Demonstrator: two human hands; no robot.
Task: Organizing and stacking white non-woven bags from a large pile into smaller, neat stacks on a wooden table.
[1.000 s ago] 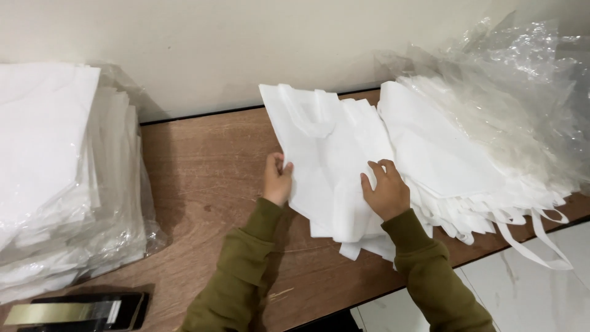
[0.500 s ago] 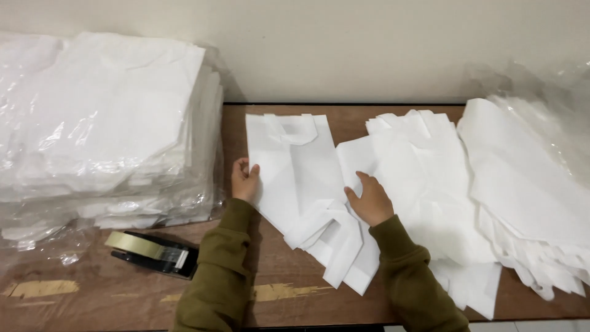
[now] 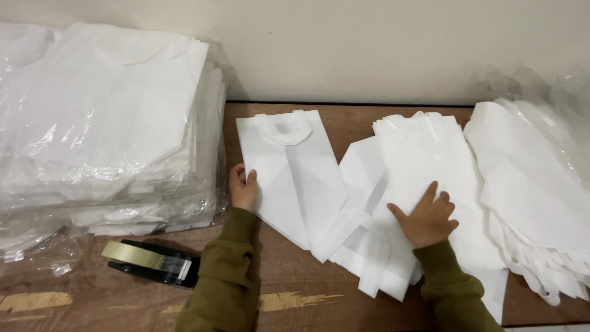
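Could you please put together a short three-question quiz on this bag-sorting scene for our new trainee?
1. True or false: the left hand rests on the left edge of the single flat white bag.
2. What lies under the right hand? A) the tape dispenser B) the fanned pile of white bags C) bare table
3. What black item sits on the wooden table near the left sleeve?

Key
1. True.
2. B.
3. The tape dispenser, in front of the plastic-wrapped stack.
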